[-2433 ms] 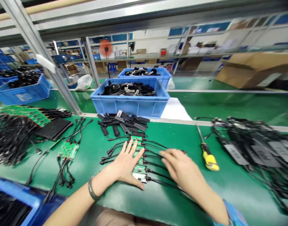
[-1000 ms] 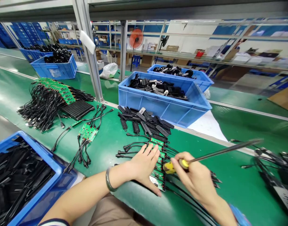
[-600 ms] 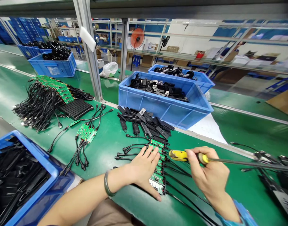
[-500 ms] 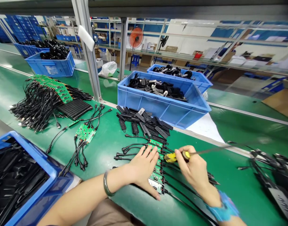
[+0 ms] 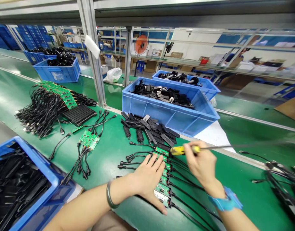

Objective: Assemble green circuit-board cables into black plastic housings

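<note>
My left hand (image 5: 147,176) lies flat, fingers spread, across a row of green circuit boards (image 5: 164,190) set in black housings, hiding part of them. Black cables (image 5: 186,200) run from the boards to the right, and shorter plugged leads (image 5: 133,157) stick out on the left. In my right hand (image 5: 203,163) is a screwdriver (image 5: 178,150), gripped by its yellow and black handle. Its long shaft points right, away from the boards. The butt of the handle is over the right end of the farthest boards; whether it touches them I cannot tell.
Black casing pieces (image 5: 151,128) lie heaped before a blue bin (image 5: 161,114) of similar parts. Loose wired boards (image 5: 89,140) and a large cable-and-board pile (image 5: 46,106) lie left. Another blue bin (image 5: 54,179) stands near left. Bundled cables (image 5: 279,179) lie right.
My right hand and the screwdriver have moved slightly up and away, toward the farthest boards. My left hand stays spread on the row. The view has tilted up a little.
</note>
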Action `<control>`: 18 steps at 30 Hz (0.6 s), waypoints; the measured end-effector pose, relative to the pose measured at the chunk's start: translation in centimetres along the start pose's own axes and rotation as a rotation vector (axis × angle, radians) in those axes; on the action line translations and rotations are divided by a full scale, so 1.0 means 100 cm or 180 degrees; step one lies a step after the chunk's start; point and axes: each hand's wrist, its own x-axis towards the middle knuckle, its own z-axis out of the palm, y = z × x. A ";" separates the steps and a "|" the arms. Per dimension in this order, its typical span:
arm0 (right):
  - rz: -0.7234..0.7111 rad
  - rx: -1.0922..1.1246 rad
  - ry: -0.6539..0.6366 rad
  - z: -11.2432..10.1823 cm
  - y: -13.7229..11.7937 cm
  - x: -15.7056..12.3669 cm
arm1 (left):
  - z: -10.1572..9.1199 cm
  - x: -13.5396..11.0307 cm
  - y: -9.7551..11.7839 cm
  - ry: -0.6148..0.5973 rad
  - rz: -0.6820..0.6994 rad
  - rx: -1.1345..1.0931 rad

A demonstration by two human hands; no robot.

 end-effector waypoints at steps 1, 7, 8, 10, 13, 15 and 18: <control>-0.0031 0.0029 -0.0076 0.001 0.001 0.002 | 0.000 0.000 0.000 0.0037 0.0002 -0.0058; -0.0195 0.0219 -0.0211 0.003 -0.014 0.019 | -0.009 -0.001 -0.006 0.0260 -0.0031 -0.1226; -0.0182 0.0240 -0.0117 0.005 -0.019 0.021 | -0.011 0.001 -0.009 0.0455 -0.0173 -0.1503; -0.0201 0.0309 -0.0036 0.015 -0.029 0.023 | -0.013 0.004 -0.019 0.1102 -0.0606 -0.2118; -0.0385 0.0466 -0.0265 0.032 -0.042 0.021 | -0.013 0.011 -0.035 0.2126 -0.1384 -0.3259; -0.0505 0.0542 -0.0433 0.039 -0.047 0.019 | -0.013 0.014 -0.043 0.2371 -0.1770 -0.4031; -0.0505 0.0567 -0.0375 0.037 -0.050 0.016 | -0.014 0.016 -0.049 0.2351 -0.1969 -0.4783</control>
